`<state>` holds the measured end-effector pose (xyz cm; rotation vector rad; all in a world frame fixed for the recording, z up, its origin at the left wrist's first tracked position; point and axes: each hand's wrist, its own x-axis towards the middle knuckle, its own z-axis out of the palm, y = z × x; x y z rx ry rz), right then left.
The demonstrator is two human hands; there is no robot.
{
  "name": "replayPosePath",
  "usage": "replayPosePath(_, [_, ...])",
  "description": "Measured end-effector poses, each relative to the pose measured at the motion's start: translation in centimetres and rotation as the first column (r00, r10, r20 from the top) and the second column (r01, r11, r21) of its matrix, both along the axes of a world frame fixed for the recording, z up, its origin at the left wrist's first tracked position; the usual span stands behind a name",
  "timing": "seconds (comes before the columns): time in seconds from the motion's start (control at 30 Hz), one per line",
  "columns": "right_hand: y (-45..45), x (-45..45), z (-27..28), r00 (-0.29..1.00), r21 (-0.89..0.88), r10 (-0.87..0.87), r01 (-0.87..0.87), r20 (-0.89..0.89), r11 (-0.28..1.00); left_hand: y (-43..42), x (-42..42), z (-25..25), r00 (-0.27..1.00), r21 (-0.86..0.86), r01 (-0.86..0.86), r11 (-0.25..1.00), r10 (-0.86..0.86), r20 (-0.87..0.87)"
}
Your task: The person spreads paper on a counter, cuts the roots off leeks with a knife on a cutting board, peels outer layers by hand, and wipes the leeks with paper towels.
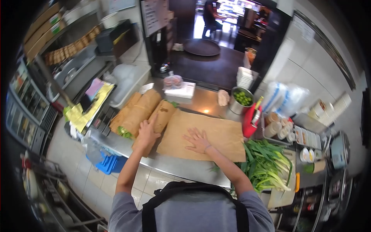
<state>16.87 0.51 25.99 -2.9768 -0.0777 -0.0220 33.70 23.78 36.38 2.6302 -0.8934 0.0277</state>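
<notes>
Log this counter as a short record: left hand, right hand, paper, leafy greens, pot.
Left hand: on a brown paper roll
Right hand: palm down, fingers spread, on the flat brown paper
Paper: one flat sheet, right of the rolls
Leafy greens: loose pile at the sheet's right, partly over a cutting board
Pot: metal, beyond the sheet, holding small green pieces

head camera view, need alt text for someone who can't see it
At a metal kitchen counter, a person's right hand lies spread on a flat brown paper sheet, while the left hand rests on a brown paper roll to its left. Leafy green stalks lie piled to the right.
</notes>
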Motion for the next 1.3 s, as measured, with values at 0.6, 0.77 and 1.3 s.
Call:
replayPosePath(0.6, [7.1,4.8,0.4,0.979,0.124,-0.202,0.201,-0.006,0.972,5.3,12.8,6.6,0.953,0.164,-0.208,0.964,0.163,0.255])
replayPosePath(0.77, [7.4,5.1,-0.1,0.981,0.129,-0.193,0.19,0.019,0.973,6.0,14.5,5.9,0.979,0.153,-0.186,0.97,0.171,0.106])
replayPosePath(1.3, [5.3,-8.9,2.8,0.768,0.121,-0.635,0.641,-0.084,0.758,-5.2,-3.2,-4.5,0.967,0.273,0.253,0.928,-0.232,-0.108])
